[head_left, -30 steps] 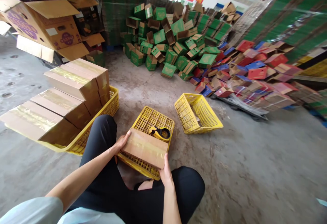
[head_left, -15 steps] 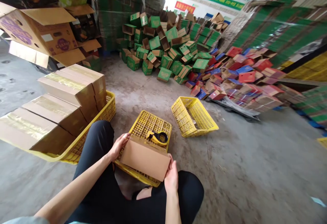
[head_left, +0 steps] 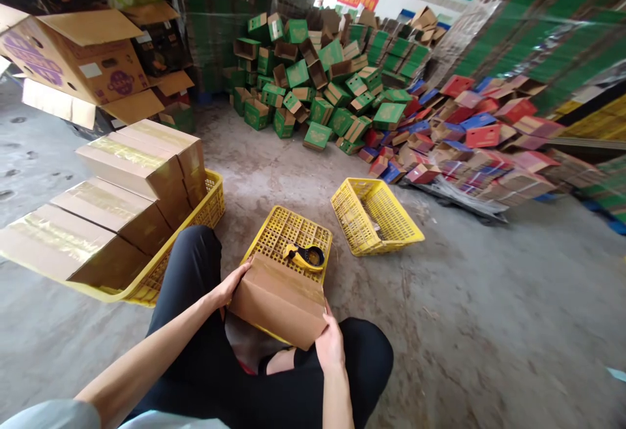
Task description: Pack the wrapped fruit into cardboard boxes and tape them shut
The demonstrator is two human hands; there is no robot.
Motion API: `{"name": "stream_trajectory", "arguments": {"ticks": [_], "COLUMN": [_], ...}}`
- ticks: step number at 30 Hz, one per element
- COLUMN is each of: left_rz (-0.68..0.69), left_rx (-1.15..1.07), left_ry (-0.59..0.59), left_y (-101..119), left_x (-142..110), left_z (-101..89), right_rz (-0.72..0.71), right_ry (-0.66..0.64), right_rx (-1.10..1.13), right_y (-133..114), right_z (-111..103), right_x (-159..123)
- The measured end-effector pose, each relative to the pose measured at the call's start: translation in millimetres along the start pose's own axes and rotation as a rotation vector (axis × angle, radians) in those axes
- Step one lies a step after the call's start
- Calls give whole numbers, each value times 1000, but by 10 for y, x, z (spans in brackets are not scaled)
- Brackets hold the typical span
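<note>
Between my two hands is a plain brown cardboard box, tilted so that its top and near side show. My left hand grips its left end, and my right hand grips the right end; the undersides of both grips are hidden. Beneath and behind the box lies an upturned yellow plastic crate in front of my crossed legs. On that crate, just beyond the box, rests a yellow and black tape dispenser, which neither hand touches.
At the left a yellow crate holds several taped cardboard boxes. Another yellow crate stands at the right on the concrete floor. Farther back are piles of green cartons and red and blue cartons. Large open cartons stand far left.
The box has tipped in my hands, so more of its top face with the tape strip shows. Both hands still hold its ends. The camera view has shifted slightly.
</note>
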State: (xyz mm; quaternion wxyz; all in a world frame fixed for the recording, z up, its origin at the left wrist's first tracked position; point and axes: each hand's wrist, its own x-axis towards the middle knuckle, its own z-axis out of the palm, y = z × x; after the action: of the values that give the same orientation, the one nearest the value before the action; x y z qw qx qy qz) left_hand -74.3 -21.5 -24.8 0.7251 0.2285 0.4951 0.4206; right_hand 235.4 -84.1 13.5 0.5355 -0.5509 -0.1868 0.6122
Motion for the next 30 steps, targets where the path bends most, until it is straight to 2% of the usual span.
{"name": "stream_trajectory", "arguments": {"ticks": [4,8,12,15,18,23,30], "left_rz": [201,269,366,404,396,443,504], "left_rx": [68,282,547,634,645,662,693], "left_ry": [-31,-32,6,14,27,46,45], "left_y": [-11,-33,-64,-68,-62,-88,-80], "left_x": [76,163,207,208,209,253,317], "left_z": [-66,-86,-65,-57,-62,-53,26], "right_rz": [-115,-197,-328,-374,-384,-388,-264], "right_ry": [-22,47,147,189,206,159,202], "right_rx": [-95,-312,-653,-849,-877,-782,-816], "right_y": [62,174,290,342,356,306,-25], "right_z": [17,29,-16,-52,-66,-36,169], "right_x": [78,248,352,398,449,502,623]}}
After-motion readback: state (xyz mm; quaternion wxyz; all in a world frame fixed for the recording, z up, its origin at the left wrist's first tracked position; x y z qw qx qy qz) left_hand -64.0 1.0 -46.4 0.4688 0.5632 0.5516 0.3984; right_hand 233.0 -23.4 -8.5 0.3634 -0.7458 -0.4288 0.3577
